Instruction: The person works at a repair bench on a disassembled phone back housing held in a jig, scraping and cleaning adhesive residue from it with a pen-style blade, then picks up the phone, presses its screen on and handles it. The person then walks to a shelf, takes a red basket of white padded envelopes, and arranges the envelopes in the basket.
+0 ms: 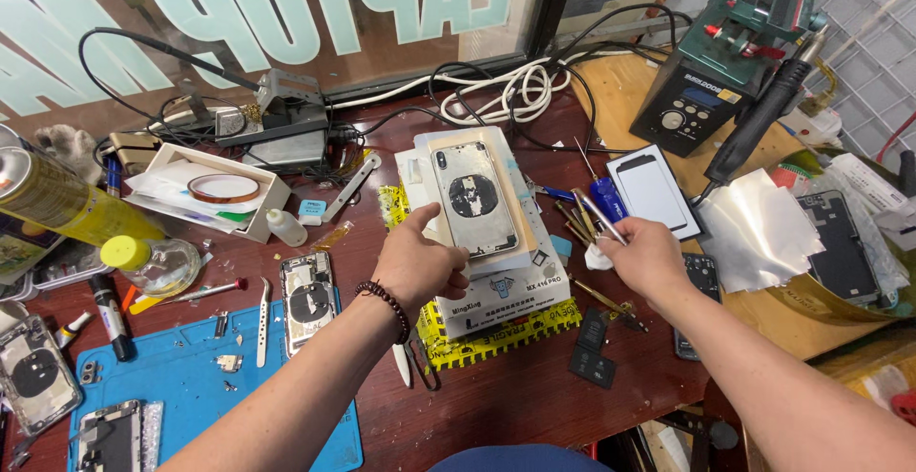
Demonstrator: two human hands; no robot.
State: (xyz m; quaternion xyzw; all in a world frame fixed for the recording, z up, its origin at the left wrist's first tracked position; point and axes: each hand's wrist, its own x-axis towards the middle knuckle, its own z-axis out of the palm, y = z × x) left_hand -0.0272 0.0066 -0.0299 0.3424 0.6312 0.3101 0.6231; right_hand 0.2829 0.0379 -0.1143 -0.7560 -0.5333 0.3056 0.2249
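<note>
Head view: your left hand pressed on the near-left corner of the phone back (atop a white box, mid-bench), thumb up. Your right hand, just right of it, pinched tweezers and a white wad.

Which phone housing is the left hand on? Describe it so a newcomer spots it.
Start at the white machine at the bench's centre, on the yellow-and-black mat. The housing lies on top, steadied by the left hand. Unlike the housings on the blue mat, it sits raised on pale plates.
</note>
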